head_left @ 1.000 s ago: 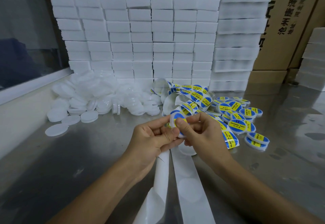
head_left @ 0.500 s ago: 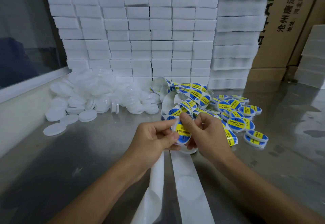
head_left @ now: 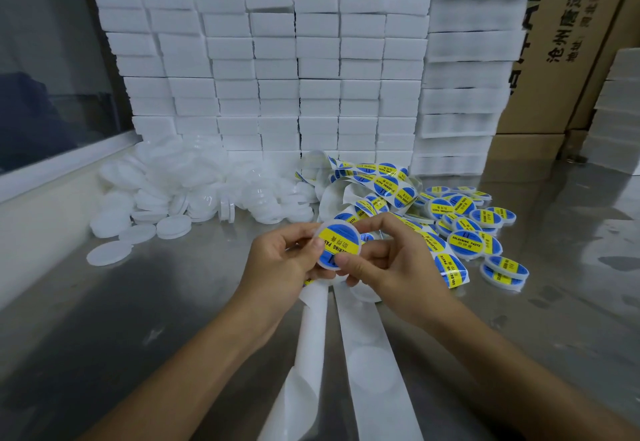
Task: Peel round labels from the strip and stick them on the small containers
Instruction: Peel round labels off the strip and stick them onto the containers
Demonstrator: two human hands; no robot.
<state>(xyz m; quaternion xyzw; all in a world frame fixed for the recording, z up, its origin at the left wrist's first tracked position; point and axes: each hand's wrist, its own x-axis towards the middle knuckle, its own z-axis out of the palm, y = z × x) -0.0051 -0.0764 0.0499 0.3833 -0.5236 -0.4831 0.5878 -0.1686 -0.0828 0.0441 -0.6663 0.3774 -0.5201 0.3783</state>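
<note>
Both hands have hold of one small round container [head_left: 338, 245], lifted above the worktop [head_left: 138, 319], its blue and yellow label [head_left: 337, 244] facing up. The left hand [head_left: 280, 264] has its grip on the container's left edge, thumb on the label's rim and fingers curled beneath. The right hand [head_left: 391, 264] pinches the same container from the other side, thumb at the near edge, index finger arched over the far edge.

Just under the grip, two white bands of backing strip [head_left: 367, 347] run toward the camera, showing pale round marks. Just beyond the grip, the strip of unpeeled labels [head_left: 377, 184] curls in loose loops. To the right of the grip lies a heap of labelled containers [head_left: 474, 229], some stacked on each other. To the left and further back sits a pile of plain white containers [head_left: 194, 191], with a few loose white discs [head_left: 109, 252] at its near edge. Behind all of it rises a wall of stacked white foam blocks [head_left: 277, 69], with cardboard boxes [head_left: 561, 42] behind that.
</note>
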